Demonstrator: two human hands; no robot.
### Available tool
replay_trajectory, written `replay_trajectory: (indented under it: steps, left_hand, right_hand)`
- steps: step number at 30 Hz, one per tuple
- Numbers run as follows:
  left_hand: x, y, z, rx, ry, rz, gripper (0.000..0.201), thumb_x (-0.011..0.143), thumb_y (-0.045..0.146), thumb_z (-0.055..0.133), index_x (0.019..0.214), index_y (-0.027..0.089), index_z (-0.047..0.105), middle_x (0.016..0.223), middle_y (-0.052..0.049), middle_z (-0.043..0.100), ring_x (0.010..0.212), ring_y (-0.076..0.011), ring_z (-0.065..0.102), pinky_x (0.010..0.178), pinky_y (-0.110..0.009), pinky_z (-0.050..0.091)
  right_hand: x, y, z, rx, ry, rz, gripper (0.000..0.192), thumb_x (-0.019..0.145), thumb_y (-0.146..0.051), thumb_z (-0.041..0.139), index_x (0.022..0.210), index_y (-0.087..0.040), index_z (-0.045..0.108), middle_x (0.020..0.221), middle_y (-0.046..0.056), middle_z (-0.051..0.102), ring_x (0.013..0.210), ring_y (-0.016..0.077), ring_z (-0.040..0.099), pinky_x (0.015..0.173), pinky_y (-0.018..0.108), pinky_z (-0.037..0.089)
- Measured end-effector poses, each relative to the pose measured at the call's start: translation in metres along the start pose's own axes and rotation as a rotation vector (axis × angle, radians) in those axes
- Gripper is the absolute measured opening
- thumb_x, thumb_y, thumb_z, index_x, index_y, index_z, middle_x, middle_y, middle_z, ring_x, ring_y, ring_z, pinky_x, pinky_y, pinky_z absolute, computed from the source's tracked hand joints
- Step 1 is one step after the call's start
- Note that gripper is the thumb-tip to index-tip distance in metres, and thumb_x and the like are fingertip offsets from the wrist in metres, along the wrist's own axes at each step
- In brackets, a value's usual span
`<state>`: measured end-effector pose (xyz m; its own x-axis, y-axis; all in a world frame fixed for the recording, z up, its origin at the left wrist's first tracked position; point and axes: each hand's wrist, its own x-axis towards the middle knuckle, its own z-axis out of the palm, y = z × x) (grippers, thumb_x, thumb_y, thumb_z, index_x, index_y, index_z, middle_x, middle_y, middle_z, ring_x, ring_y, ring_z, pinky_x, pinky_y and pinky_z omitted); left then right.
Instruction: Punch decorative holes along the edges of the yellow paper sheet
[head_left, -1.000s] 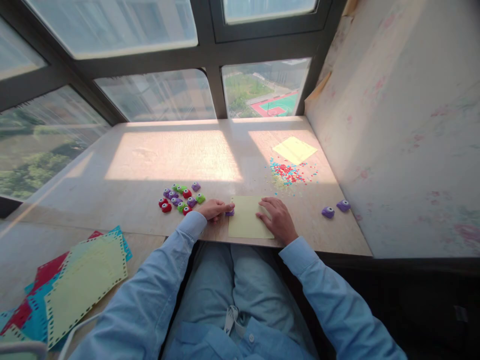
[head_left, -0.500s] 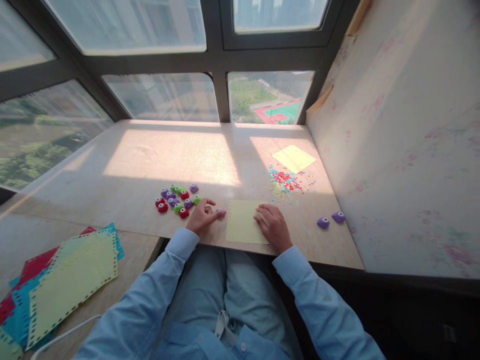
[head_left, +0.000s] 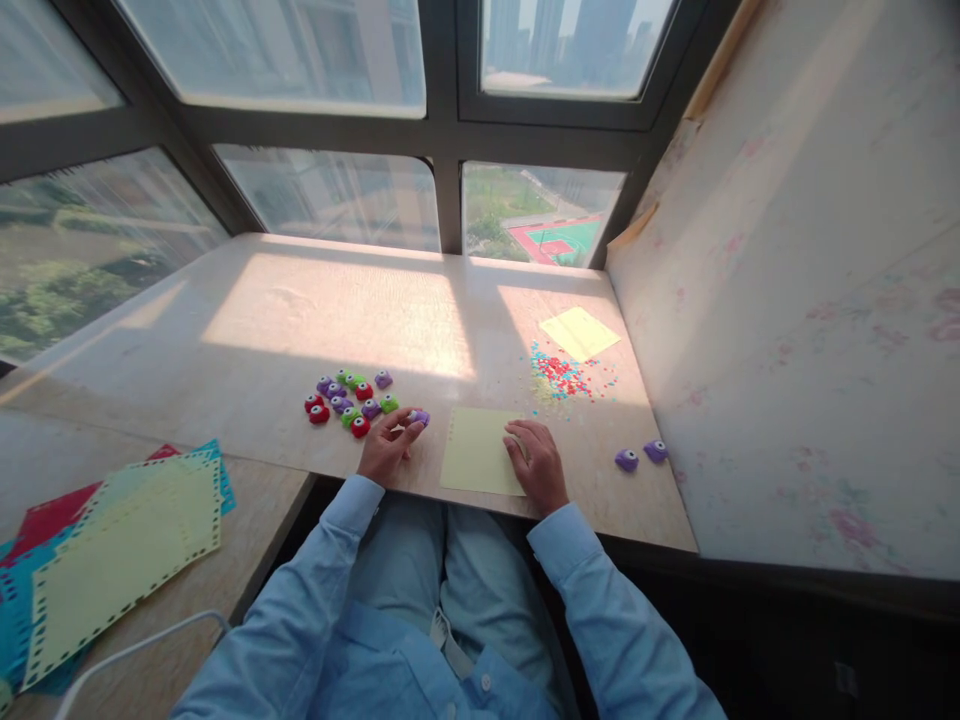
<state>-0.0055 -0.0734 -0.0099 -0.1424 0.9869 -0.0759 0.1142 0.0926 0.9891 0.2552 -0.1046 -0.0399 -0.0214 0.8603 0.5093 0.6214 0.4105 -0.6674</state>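
Observation:
My left hand (head_left: 388,448) pinches a purple craft punch (head_left: 421,418) with a white, eye-like button between thumb and fingers, just above the table. To its right lies a pale yellow sheet of paper (head_left: 477,452), with a row of small holes along the upper part of its left edge. Over the sheet's right edge rests my right hand (head_left: 538,465), its fingers bent a little and the thumb apart from them. Close beyond my left hand sits a cluster of red, green and purple craft punches (head_left: 349,402).
Punched paper confetti (head_left: 564,378) is scattered at the right, near another yellow sheet (head_left: 580,333). Two purple punches (head_left: 640,456) stand by the wall. Sheets with punched edges (head_left: 131,550) overlap at the lower left beside a white cable (head_left: 142,645). Windows border the far side.
My left hand has picked up the purple craft punch from beside the sheet and turned it up. My right hand stays at the sheet's right edge. The view has shifted slightly.

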Motion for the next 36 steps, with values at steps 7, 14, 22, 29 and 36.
replay_trajectory:
  steps: [7,14,22,29,36]
  left_hand:
    - [0.001,-0.003,-0.002,-0.075,-0.006,0.011,0.062,0.059,0.059,0.081,0.099,0.014,0.068,0.096,-0.007,0.067,0.053,-0.0078,0.054,0.047,-0.025,0.048]
    - [0.001,-0.016,-0.007,-0.171,-0.09,0.068,0.046,0.067,0.05,0.079,0.095,0.015,0.07,0.086,-0.004,0.068,0.06,-0.0104,0.057,0.048,-0.023,0.052]
    - [0.004,-0.024,-0.018,-0.416,-0.135,0.058,0.039,0.067,0.041,0.082,0.093,0.015,0.072,0.078,-0.001,0.068,0.058,-0.0092,0.057,0.054,-0.024,0.053]
    - [0.011,-0.023,-0.026,-0.841,-0.177,-0.086,0.037,0.067,0.041,0.084,0.091,0.015,0.071,0.074,0.002,0.063,0.058,-0.0061,0.055,0.057,-0.021,0.048]
    - [0.01,-0.023,-0.026,-0.858,-0.215,-0.113,0.036,0.069,0.04,0.083,0.093,0.016,0.071,0.078,0.001,0.063,0.061,-0.0062,0.055,0.059,-0.021,0.046]
  right_hand:
    - [0.004,-0.009,-0.009,-0.036,-0.08,0.01,0.019,0.091,-0.03,0.059,0.103,-0.021,0.071,0.115,0.014,0.068,0.112,0.0277,0.06,0.097,0.05,0.049]
    - [0.034,-0.068,0.007,-0.162,-0.48,0.058,0.018,0.091,-0.027,0.061,0.104,-0.019,0.071,0.095,0.007,0.068,0.08,0.0167,0.065,0.077,0.03,0.051]
    - [0.068,-0.096,0.056,-0.557,-0.746,0.035,0.021,0.092,-0.028,0.056,0.104,-0.021,0.071,0.095,0.006,0.07,0.082,0.0177,0.065,0.065,0.025,0.041]
    - [0.082,-0.097,0.066,-0.746,-0.886,-0.098,0.022,0.093,-0.024,0.05,0.088,-0.018,0.071,0.091,0.008,0.07,0.083,0.0182,0.065,0.063,0.026,0.038]
    - [0.09,-0.096,0.067,-0.795,-0.978,-0.249,0.021,0.093,-0.02,0.051,0.086,-0.016,0.07,0.09,0.009,0.07,0.083,0.019,0.063,0.068,0.028,0.039]
